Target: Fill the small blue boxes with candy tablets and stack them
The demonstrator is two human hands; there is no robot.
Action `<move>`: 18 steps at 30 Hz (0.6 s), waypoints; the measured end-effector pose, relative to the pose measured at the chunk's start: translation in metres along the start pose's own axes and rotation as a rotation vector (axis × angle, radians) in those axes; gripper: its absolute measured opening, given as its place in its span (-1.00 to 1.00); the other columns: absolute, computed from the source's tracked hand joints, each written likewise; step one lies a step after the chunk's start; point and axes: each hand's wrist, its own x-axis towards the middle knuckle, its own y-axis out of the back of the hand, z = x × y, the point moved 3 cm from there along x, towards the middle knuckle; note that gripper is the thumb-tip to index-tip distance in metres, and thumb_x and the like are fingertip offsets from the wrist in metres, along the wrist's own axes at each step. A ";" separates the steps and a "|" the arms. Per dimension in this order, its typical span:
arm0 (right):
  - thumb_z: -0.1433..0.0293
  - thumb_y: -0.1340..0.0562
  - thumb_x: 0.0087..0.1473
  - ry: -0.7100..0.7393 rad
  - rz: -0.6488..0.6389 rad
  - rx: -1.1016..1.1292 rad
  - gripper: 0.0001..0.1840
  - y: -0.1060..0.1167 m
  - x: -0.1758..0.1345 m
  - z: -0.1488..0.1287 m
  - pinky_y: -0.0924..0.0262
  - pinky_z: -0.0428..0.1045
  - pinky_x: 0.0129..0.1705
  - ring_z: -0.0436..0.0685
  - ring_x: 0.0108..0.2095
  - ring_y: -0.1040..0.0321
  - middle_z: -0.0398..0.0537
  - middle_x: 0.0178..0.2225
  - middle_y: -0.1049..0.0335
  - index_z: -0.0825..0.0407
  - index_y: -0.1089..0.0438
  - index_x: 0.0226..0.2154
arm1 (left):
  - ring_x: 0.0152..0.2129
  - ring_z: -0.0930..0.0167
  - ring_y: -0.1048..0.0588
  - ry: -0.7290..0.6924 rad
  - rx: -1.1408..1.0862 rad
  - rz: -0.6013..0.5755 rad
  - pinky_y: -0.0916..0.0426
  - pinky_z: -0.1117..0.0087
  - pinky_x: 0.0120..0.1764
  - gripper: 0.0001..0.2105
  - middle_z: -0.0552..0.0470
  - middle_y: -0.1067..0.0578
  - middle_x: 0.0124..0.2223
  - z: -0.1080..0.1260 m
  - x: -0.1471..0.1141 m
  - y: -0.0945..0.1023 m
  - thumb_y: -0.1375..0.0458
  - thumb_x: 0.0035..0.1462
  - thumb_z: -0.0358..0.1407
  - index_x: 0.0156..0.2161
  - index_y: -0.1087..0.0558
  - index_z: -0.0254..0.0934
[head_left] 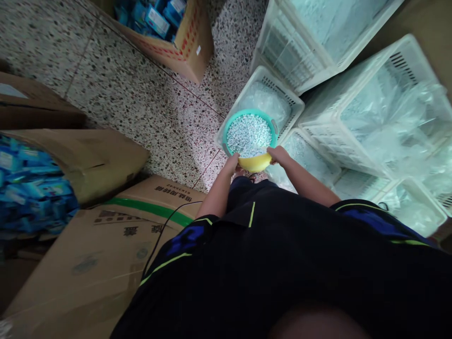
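Observation:
Between my two hands is a yellow bowl (254,164), tilted toward a round teal basin (231,123). My left hand (233,162) grips the bowl's left rim, and my right hand (278,155) grips its right rim. Small white pieces (251,132) fill much of the basin, and similar pieces lie in the bowl at its far edge. They are too small to name. The basin rests on a white plastic crate (261,75) that has clear plastic bags (270,101) in it.
Stacked white crates (318,125) with clear plastic bags stand to the right. An open carton (197,52) of blue packets is at the top. On the left are another carton (109,160) of blue packets and a large cardboard box (77,263). A dark cable (160,238) crosses that box.

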 end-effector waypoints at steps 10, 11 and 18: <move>0.23 -0.12 0.33 0.074 0.113 -0.026 -0.61 0.013 -0.006 0.007 -0.38 -0.06 -0.30 0.18 -0.46 -0.57 0.01 -0.62 -0.43 0.19 -0.50 -0.27 | -0.29 0.39 -0.56 -0.052 0.110 0.086 -0.56 0.30 -0.23 -0.66 -0.05 -0.56 -0.11 0.006 0.003 -0.016 -0.20 0.43 -0.06 0.03 -0.50 -0.34; 0.23 -0.11 0.33 0.069 0.101 -0.023 -0.61 0.015 -0.005 0.007 -0.37 -0.06 -0.32 0.17 -0.49 -0.56 0.00 -0.63 -0.43 0.19 -0.50 -0.26 | -0.29 0.39 -0.57 -0.053 0.118 0.088 -0.56 0.30 -0.22 -0.65 -0.05 -0.56 -0.10 0.008 0.004 -0.017 -0.20 0.43 -0.06 0.03 -0.50 -0.34; 0.08 -0.10 0.44 0.044 0.078 -0.077 -0.51 0.014 -0.001 0.014 -0.45 0.01 -0.22 0.07 -0.44 -0.53 -0.04 -0.43 -0.55 0.17 -0.50 -0.12 | -0.21 0.34 -0.58 -0.042 0.182 0.049 -0.58 0.24 -0.16 -0.65 -0.08 -0.56 -0.03 0.013 0.008 -0.023 -0.21 0.42 -0.08 0.09 -0.49 -0.33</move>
